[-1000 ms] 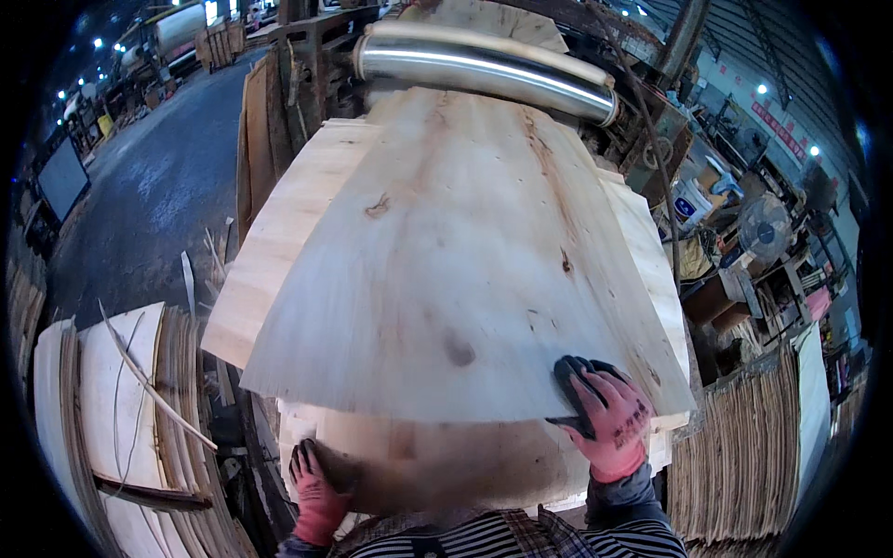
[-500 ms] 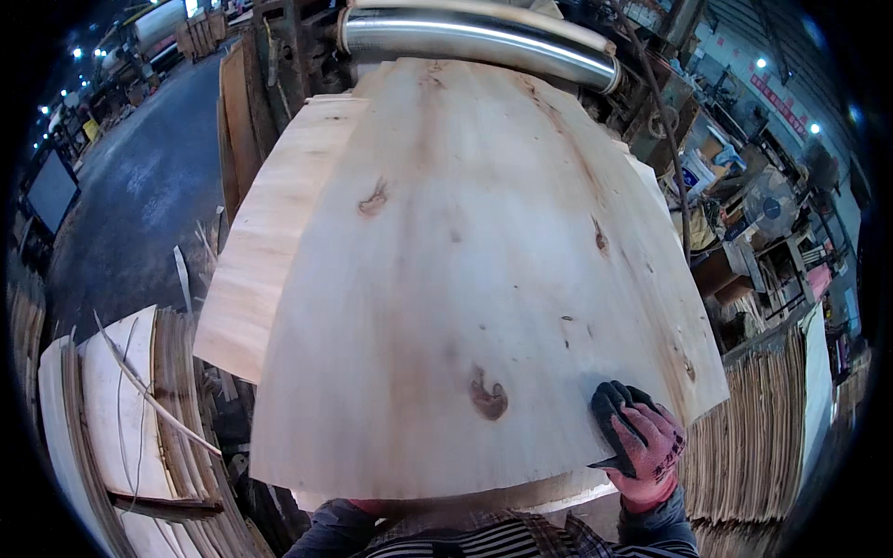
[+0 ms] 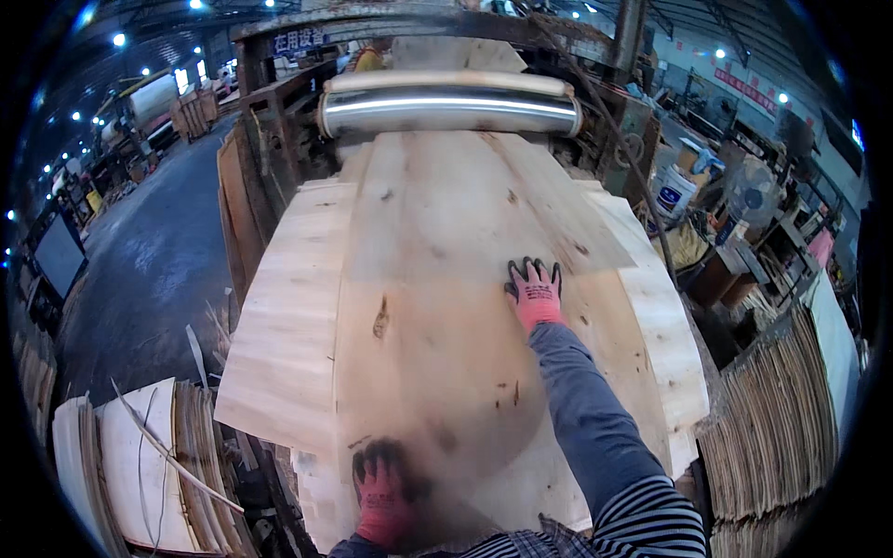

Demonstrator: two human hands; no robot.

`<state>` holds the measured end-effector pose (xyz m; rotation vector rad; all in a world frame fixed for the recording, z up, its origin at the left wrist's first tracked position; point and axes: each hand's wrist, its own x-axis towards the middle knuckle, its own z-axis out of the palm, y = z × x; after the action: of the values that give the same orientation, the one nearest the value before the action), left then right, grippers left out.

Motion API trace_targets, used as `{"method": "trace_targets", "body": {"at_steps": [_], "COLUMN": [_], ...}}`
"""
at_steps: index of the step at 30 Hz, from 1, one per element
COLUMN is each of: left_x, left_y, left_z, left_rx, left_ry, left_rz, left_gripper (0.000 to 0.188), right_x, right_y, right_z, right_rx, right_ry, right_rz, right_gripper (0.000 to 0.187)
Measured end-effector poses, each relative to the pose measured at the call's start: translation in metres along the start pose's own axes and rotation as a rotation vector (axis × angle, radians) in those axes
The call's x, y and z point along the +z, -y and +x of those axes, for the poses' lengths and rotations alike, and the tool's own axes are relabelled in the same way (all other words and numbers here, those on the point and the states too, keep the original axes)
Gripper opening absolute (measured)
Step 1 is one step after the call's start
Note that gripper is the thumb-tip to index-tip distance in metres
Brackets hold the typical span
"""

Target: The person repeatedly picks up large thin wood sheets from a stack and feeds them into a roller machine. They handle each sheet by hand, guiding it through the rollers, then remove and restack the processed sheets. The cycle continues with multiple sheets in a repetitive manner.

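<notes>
A pale wood veneer sheet (image 3: 428,209) lies on a pile, its far edge close to a shiny metal roller (image 3: 446,113). My right hand (image 3: 537,293), in a pink glove with black fingertips, rests at this sheet's near edge, fingers spread and flat. Nearer to me is a browner veneer sheet (image 3: 446,344) with knots, lying under the first. My left hand (image 3: 383,493), gloved alike and a little blurred, is on the near left part of that sheet, fingers stretched out and holding nothing visible. More pale veneer sheets (image 3: 279,316) stick out at both sides.
A rusty machine frame (image 3: 284,130) surrounds the roller. Stacked veneer stands at the lower left (image 3: 200,465) and lower right (image 3: 772,418). A dark rod (image 3: 609,126) slants down the right side, near a white bucket (image 3: 673,193) and a fan (image 3: 752,193). A floor aisle (image 3: 153,270) runs along the left.
The top veneer sheet has slid away from me toward the roller, baring the sheet below. My right hand has reached forward with it. My left hand has come into view; the view has tilted up.
</notes>
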<state>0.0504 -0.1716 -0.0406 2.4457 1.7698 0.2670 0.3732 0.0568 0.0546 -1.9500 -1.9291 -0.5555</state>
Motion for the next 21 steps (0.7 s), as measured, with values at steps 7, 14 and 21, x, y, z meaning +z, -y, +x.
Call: {"method": "trace_targets", "body": {"at_steps": [7, 14, 21], "left_x": [-0.01, -0.015, -0.015], "left_y": [-0.003, -0.009, -0.011], "left_z": [-0.004, -0.011, -0.012], "left_rx": [0.002, 0.008, -0.003], "left_ry": [-0.031, -0.066, -0.057], "left_rz": [-0.097, -0.06, -0.099], "left_gripper": [0.085, 0.078, 0.078], "right_x": [-0.076, -0.116, -0.107], "right_y": [0.059, 0.044, 0.04], "right_z": [-0.138, -0.241, -0.224], "right_rx": [-0.291, -0.18, -0.299], "right_ry": [0.304, 0.504, 0.467], "right_rz": [0.245, 0.174, 0.188], "right_gripper": [0.078, 0.076, 0.07]}}
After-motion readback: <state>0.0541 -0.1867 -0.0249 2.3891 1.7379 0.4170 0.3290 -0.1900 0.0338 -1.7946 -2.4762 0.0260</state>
